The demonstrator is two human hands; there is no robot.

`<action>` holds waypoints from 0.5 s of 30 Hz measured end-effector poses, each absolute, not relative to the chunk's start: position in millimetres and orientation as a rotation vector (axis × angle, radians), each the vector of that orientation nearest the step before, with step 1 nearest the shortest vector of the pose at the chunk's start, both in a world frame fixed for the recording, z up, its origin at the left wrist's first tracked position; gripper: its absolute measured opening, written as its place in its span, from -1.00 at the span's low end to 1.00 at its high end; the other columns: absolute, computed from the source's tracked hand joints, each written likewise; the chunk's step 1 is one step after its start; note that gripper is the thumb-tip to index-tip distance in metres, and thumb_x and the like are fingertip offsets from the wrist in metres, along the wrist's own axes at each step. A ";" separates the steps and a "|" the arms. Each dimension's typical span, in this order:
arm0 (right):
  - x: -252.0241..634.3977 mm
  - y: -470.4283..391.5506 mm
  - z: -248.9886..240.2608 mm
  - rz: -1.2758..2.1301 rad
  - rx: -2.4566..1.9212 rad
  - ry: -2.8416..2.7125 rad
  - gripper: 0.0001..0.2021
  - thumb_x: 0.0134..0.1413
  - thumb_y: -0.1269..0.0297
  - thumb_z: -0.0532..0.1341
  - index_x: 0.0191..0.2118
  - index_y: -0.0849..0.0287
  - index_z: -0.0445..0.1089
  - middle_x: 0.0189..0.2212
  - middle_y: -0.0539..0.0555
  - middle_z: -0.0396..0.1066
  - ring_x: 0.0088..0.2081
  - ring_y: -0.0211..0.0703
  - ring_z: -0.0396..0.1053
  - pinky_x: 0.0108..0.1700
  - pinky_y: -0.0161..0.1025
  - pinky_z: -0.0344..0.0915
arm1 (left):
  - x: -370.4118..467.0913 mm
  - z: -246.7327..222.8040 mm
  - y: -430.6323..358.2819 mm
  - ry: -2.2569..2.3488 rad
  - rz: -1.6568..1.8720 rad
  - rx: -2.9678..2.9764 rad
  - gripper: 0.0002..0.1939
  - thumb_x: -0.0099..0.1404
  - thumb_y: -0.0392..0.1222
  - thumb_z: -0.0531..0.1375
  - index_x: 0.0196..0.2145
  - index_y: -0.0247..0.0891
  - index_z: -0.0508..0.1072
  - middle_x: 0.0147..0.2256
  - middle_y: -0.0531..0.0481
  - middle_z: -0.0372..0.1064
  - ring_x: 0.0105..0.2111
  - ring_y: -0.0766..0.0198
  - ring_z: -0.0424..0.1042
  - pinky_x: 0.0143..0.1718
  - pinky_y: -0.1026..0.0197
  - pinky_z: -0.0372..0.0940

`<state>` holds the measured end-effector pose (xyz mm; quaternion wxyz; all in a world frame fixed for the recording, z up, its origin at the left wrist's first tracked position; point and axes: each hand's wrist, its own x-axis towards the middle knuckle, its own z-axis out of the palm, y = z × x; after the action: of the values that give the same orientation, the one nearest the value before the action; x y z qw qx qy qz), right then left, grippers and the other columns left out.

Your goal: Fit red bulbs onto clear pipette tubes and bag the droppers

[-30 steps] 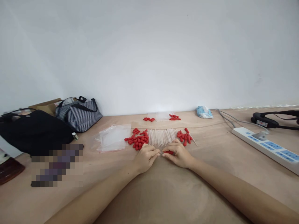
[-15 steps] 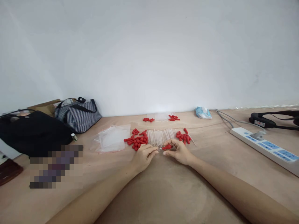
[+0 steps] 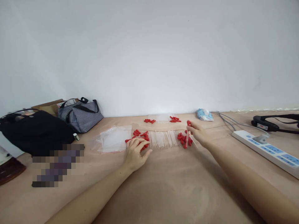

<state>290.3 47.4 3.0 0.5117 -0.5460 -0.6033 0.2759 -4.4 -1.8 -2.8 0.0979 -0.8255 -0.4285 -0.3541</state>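
Note:
My left hand rests over the left pile of red rubber bulbs, its fingers bent and its thumb held apart. Nothing shows in its grasp, though the fingertips hide part of the pile. On the other side, my right hand is closed on a dropper, a thin clear tube with a red bulb at its top. The dropper hangs nearly upright over a smaller heap of red-bulbed pieces. Between both hands lies a row of thin clear tubes, side by side.
Clear plastic bags lie left of the bulbs. Farther back are another row of tubes and red bulbs. A blue-and-white packet, a power strip and a black headset strap lie right; a striped bag and black bag left.
My hands have moved apart. The right carried the dropper rightward, over the right heap; the left let go of the tube and moved left onto the bulbs.

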 end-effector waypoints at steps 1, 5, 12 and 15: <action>303.7 51.6 1.4 0.558 -1.441 -1.511 -0.78 -0.05 0.26 0.02 -0.32 0.19 0.35 -0.49 0.03 0.36 -0.40 -0.17 0.32 -0.35 -0.28 0.19 | -6.3 -2.7 -1.3 -1.295 -1.017 -2.425 -0.78 0.08 -0.13 0.19 -0.28 -0.20 0.38 -0.26 -0.05 0.36 -0.17 0.09 0.27 -0.12 0.03 0.06; 335.4 58.8 -15.0 0.280 -1.802 -1.641 -0.72 -0.01 0.30 0.00 -0.25 0.20 0.41 -0.38 0.15 0.44 -0.27 -0.08 0.35 -0.27 -0.25 0.19 | -10.8 -3.8 -0.3 -1.385 -0.918 -2.385 -0.75 -0.01 -0.10 0.24 -0.35 -0.21 0.35 -0.30 -0.04 0.34 -0.22 0.07 0.27 -0.19 0.04 0.08; 331.3 59.3 -37.1 0.251 -1.918 -1.761 -0.65 0.00 0.18 0.05 -0.15 0.26 0.39 -0.31 0.20 0.45 -0.26 -0.03 0.38 -0.31 -0.26 0.21 | -13.8 -8.6 2.3 -1.480 -0.838 -2.388 -0.81 0.04 -0.15 0.20 -0.35 -0.24 0.33 -0.34 -0.04 0.34 -0.27 0.09 0.28 -0.26 0.07 0.10; 329.6 59.0 -37.1 0.235 -1.935 -1.734 -0.63 0.01 0.14 0.05 -0.17 0.29 0.39 -0.29 0.23 0.44 -0.25 -0.02 0.38 -0.31 -0.25 0.21 | -14.6 -9.9 4.7 -1.490 -0.847 -2.391 -0.83 0.06 -0.19 0.19 -0.35 -0.23 0.34 -0.35 -0.03 0.35 -0.28 0.10 0.29 -0.26 0.07 0.11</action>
<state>329.6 59.0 -37.1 0.2631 -0.7156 -0.6413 0.0868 -14.6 4.7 -9.9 0.0997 -0.8088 -0.5039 -0.2865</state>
